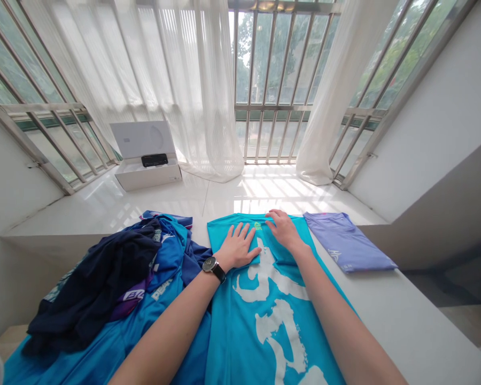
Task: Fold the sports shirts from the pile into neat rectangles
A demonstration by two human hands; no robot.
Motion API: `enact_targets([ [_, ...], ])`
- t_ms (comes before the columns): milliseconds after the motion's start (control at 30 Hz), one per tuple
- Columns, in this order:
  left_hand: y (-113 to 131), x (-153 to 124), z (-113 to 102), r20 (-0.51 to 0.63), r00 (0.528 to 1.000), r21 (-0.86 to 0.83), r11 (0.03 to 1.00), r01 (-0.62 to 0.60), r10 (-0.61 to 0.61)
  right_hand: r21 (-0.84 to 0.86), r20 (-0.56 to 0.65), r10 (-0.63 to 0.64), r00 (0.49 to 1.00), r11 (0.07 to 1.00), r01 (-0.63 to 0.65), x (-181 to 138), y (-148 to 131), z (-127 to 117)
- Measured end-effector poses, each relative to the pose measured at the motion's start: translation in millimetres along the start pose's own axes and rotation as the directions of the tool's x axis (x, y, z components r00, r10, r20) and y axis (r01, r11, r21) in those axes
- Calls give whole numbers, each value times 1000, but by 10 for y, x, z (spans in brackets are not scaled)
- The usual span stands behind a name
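A turquoise T-shirt [232, 321] with big white brush-style lettering lies spread on the white surface in front of me. Flat on its upper left part rests my left hand [237, 248], fingers spread, a black-strapped watch [212, 266] on the wrist. My right hand [282, 229] is on the shirt's upper right, near a small green mark by the top edge. Its fingers are slightly bent and apart, and I see nothing held in them. The forearms cover parts of the shirt's lower half.
At left lies a heap of crumpled dark and blue clothes [104, 278]. A folded lavender garment [350, 240] is at right. An opened white box [148, 176] with a black device [154, 160] in it stands at the back left, before white curtains [200, 96] and barred windows.
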State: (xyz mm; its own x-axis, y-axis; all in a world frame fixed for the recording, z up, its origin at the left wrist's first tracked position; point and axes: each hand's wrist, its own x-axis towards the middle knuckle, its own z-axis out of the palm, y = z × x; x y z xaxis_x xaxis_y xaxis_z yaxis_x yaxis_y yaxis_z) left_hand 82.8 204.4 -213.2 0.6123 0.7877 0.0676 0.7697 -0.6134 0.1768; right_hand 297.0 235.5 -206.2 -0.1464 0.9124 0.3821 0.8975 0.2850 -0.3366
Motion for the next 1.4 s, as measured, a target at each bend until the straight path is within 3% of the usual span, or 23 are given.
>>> enact_targets([
  [167,6,11,5,27,1000,11,1000,9,-9,-79,181,-25,983,996,40,-269,-27,-100],
  [300,60,17,8,36,999,8,999,40,-41,-205,306,71,950,979,-7,-461,-76,-7],
  [433,109,7,51,-3,999,-6,999,52,-52,-277,351,153,924,959,-54,-470,-110,63],
  [767,82,77,124,-52,997,-12,998,60,-60,-277,344,158,925,959,-61,-341,-1,126],
  [967,98,-31,2,-246,967,-36,997,64,-71,-21,156,149,976,989,-147,-408,-101,27],
  [1067,106,-224,-161,-301,949,-58,995,81,-95,49,61,158,986,986,-161,-546,-324,-109],
  [1200,227,-709,-472,-242,970,-130,992,-1,-31,199,48,94,994,975,-102,-954,-837,-325],
  [1300,482,-1325,-684,-225,973,-345,938,-30,-52,351,134,-9,991,936,-39,-1430,-1272,-513],
  [1400,845,-2139,-753,-248,956,-566,824,-11,-158,615,307,-100,946,780,-117,-1943,-1615,-677],
])
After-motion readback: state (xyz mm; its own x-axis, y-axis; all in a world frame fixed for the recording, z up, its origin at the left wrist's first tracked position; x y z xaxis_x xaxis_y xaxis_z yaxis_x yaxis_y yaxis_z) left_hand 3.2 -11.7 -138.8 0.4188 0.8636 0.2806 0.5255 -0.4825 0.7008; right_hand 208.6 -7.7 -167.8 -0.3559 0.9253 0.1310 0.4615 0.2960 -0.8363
